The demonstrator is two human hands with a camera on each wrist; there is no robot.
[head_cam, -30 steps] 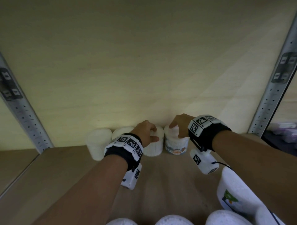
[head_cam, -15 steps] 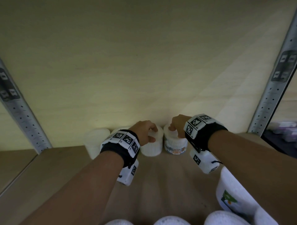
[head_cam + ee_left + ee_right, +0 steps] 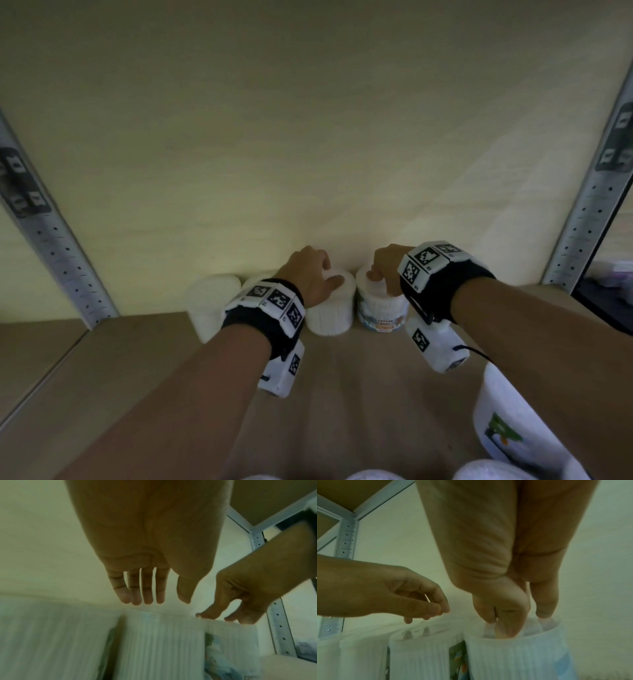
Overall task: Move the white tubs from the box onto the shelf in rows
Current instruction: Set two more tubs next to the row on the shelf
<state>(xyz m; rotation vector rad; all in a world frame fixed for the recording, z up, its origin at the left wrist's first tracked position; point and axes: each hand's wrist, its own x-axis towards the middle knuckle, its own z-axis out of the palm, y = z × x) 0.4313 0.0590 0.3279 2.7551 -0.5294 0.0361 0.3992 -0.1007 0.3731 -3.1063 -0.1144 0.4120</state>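
Note:
Several white tubs stand in a row against the back wall of the wooden shelf. My left hand hovers just above the third tub, fingers hanging relaxed and holding nothing; in the left wrist view the left hand is clear of the ribbed tub. My right hand rests its fingertips on the lid of the fourth tub, which has an orange and blue label. In the right wrist view the right hand touches the top of that tub, inside the rim.
Grey perforated uprights stand at the left and right of the bay. A larger white tub with a green picture stands at the front right. More white lids show at the bottom edge. Bare shelf board lies between the rows.
My left hand has let go of the third tub and lifted slightly off it. My right hand stays on the labelled tub. Both tubs sit in the back row.

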